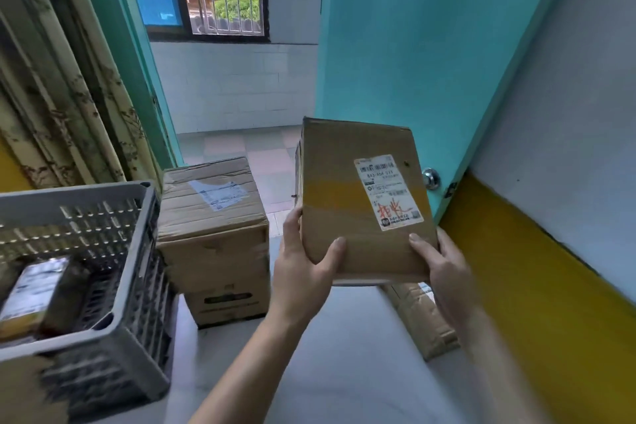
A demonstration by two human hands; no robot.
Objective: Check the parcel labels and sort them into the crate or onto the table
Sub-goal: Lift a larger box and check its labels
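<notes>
A person holds a brown cardboard parcel [364,203] up in front of them with both hands, just right of centre. The left hand [306,265] grasps its lower left corner, thumb laid across the front face and fingers curled behind the left edge. The right hand [444,268] grasps the lower right corner, thumb on the front. A white shipping label [388,191] with a barcode and red handwritten marks faces the viewer.

At 9 o'clock, a grey slatted plastic crate [103,286] sits on the white bench [344,354], with a labelled parcel [32,289] inside it. At 10 o'clock from the held parcel, a larger cardboard box [213,224] stands stacked on another box. At 5 o'clock, below the held parcel, a further brown parcel [420,320] lies on the bench beside the yellow wall.
</notes>
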